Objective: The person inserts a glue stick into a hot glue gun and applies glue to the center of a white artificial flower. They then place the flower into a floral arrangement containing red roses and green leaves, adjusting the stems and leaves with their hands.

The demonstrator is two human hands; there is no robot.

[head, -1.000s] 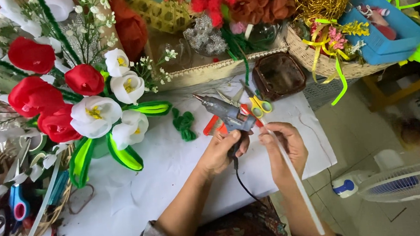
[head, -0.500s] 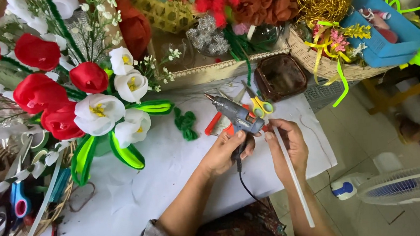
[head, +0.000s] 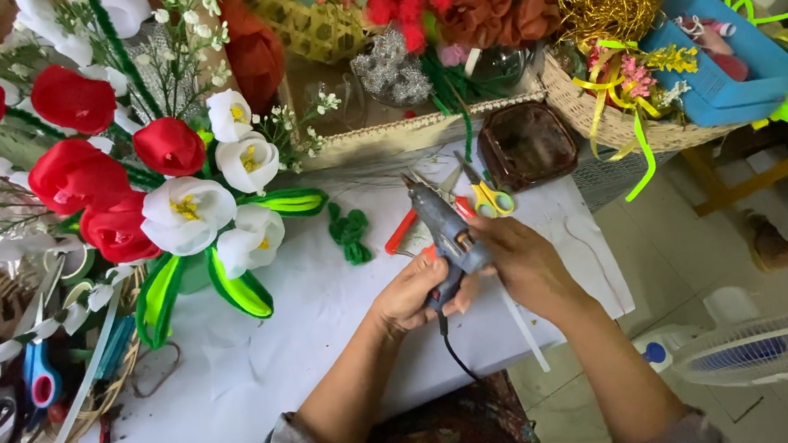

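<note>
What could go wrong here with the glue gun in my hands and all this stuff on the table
1. The glue gun nozzle points toward the scissors and the green pipe-cleaner bundle; a drip could stick to them or the white table cover.
2. The left hand and right hand both wrap the gun, so a finger might touch hot glue.
3. The cord hangs off the table edge and could snag.

Four white fabric flowers [head: 189, 208] are showing beside five red ones [head: 79, 169]. One glue gun [head: 443, 230], one yellow-handled scissors [head: 491, 201], one blue tray [head: 717, 65] and one fan [head: 762, 349] are sitting around.
</note>
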